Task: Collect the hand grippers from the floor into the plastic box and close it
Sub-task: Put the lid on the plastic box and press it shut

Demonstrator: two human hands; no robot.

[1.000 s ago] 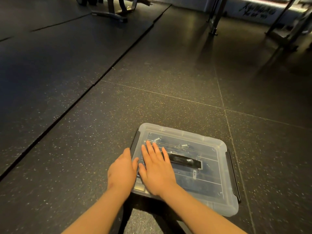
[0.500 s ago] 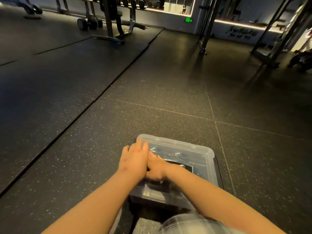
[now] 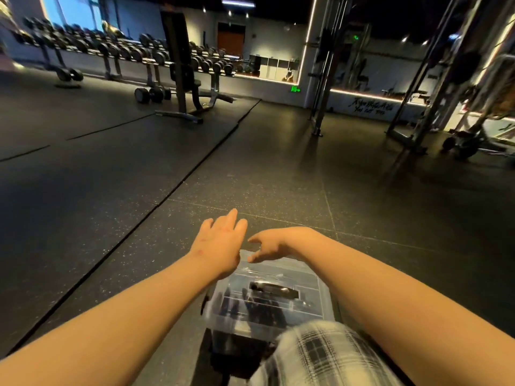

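Gym floor (image 3: 278,176), lidded plastic box (image 3: 306,280) — wall lettering (image 3: 372,107) blurred

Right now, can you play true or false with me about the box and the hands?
The lid is on the plastic box. True.
The left hand holds a hand gripper. False: it holds nothing, fingers straight.
The plastic box stands on a table. False: it stands on the floor.
Dumbbells lie on the floor by the far rack. True.
The right hand holds nothing. True.
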